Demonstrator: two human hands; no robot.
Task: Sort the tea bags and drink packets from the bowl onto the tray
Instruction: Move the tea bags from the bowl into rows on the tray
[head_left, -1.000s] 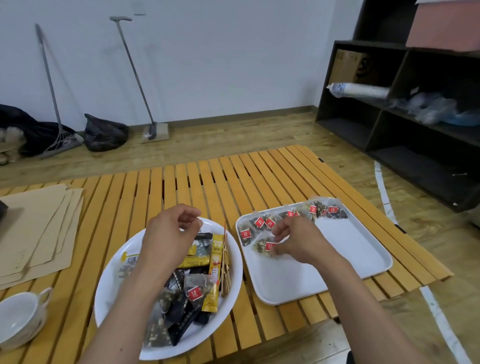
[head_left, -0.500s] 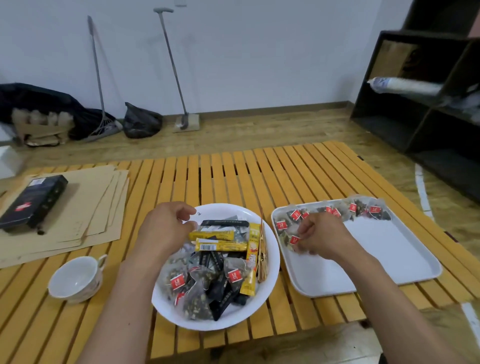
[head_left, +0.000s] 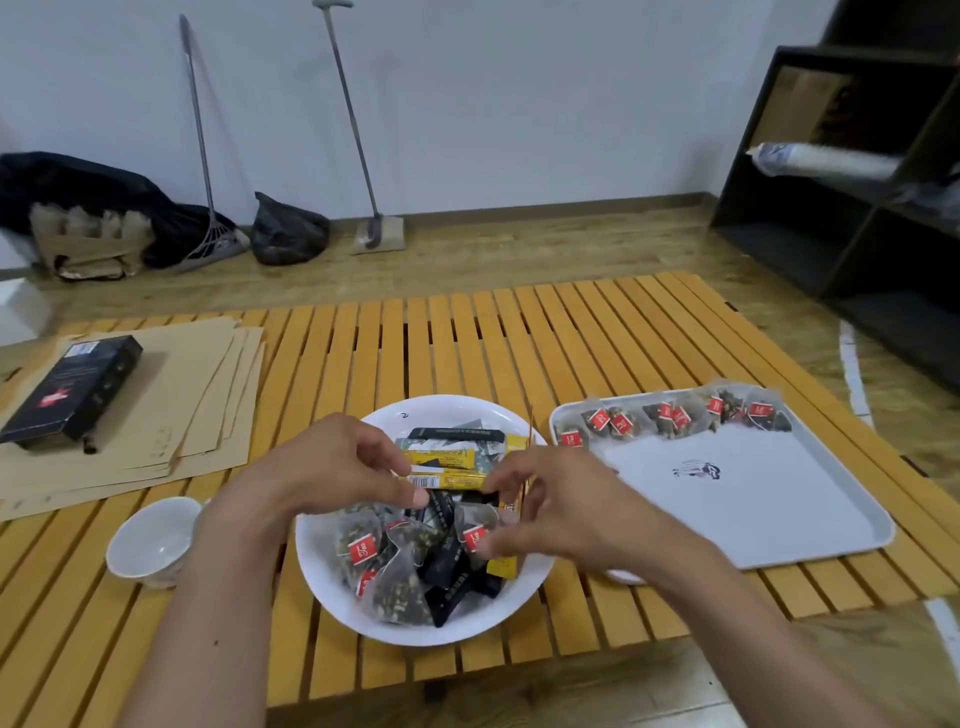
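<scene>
Tray (head_left: 753, 525) logo too small

Soft even indoor light, faint shadows, slight motion blur overall, wide-angle bending at the edges

A: Slatted orange-yellow wooden table (head_left: 467, 343). Left side, a stack of brown kraft paper envelopes (head_left: 171, 415), with a flat black cardboard box with a red logo (head_left: 72, 395) lying on it.

B: Near edge?

A: A small white ceramic cup (head_left: 153, 540), just beside the envelopes. On the floor by the white wall: a grey long-handled broom (head_left: 208, 156), a grey-handled floor scraper (head_left: 363, 156), a knotted black plastic bag (head_left: 288, 231) between them. Dark open shelving unit (head_left: 841, 208) on the right.
</scene>
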